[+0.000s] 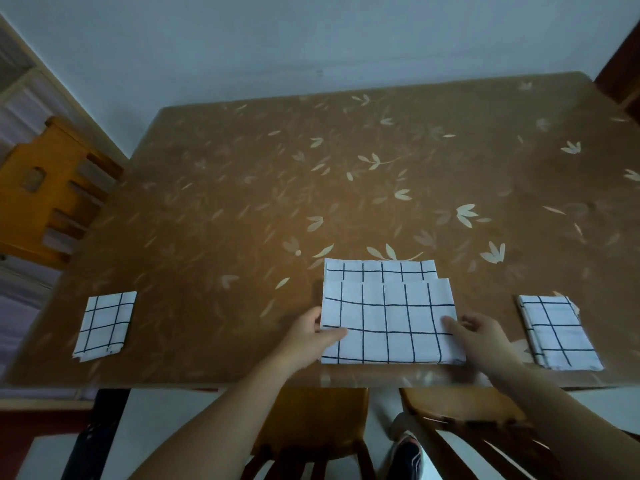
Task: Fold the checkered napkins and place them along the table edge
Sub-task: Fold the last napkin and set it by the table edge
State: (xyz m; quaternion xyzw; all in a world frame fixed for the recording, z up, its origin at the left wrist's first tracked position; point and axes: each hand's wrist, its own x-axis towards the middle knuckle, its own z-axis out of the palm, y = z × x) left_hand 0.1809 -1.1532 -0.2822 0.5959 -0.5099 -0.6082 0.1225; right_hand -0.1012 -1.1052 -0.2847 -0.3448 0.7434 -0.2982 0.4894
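Observation:
A white napkin with a black check (388, 317) lies partly folded at the near middle of the brown table (242, 202); its upper layer sits a little short of the layer beneath. My left hand (311, 332) pinches its left edge, thumb on top. My right hand (481, 336) holds its right edge, fingers lying on the cloth. A folded checkered napkin (105, 325) lies near the front edge at the left. Another folded napkin (559, 332) lies near the front edge at the right.
The table carries a leaf-patterned cover and stands against a pale wall. A wooden chair (52, 188) stands at its left side. Two wooden chairs (346, 427) are below the near edge, with a shoe (407, 455) on the floor between them.

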